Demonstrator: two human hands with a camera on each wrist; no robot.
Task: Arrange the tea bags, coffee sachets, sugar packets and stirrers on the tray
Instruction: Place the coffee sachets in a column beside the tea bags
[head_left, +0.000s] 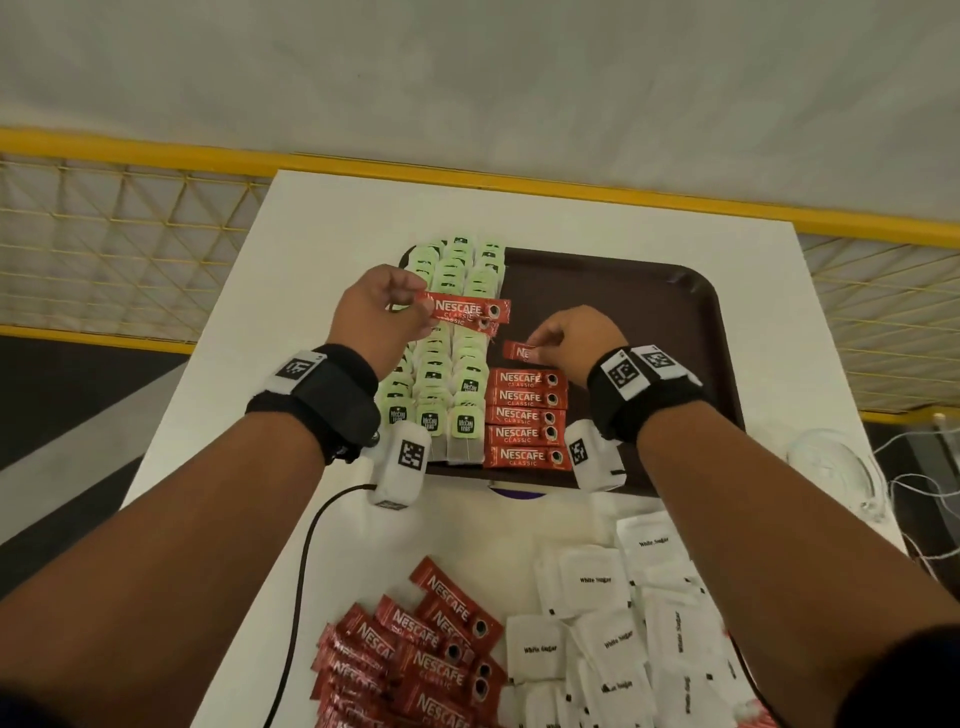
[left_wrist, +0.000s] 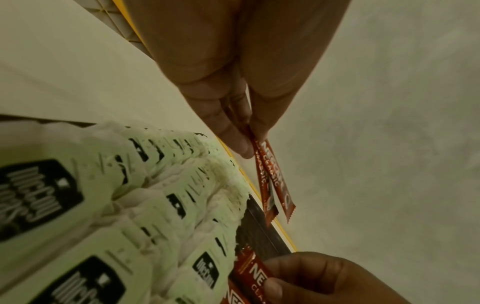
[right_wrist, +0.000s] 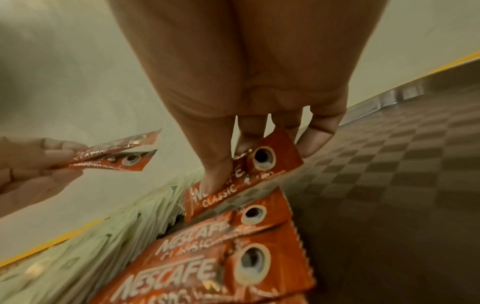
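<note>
Left hand (head_left: 376, 317) pinches two sachets (head_left: 467, 312); right hand (head_left: 574, 343) pinches one sachet (head_left: 519, 352).

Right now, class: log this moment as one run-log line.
left hand: holds two sachets over tea bags | right hand: lowering sachet to sachet row | tray: sugar absent

1. Head view is evenly lit and mostly sharp, with fisheye bending at the edges.
2. Both wrist views look dim and yellowish.
3. Tea bags (left_wrist: 78, 205) smear badly around 8 o'clock.
</note>
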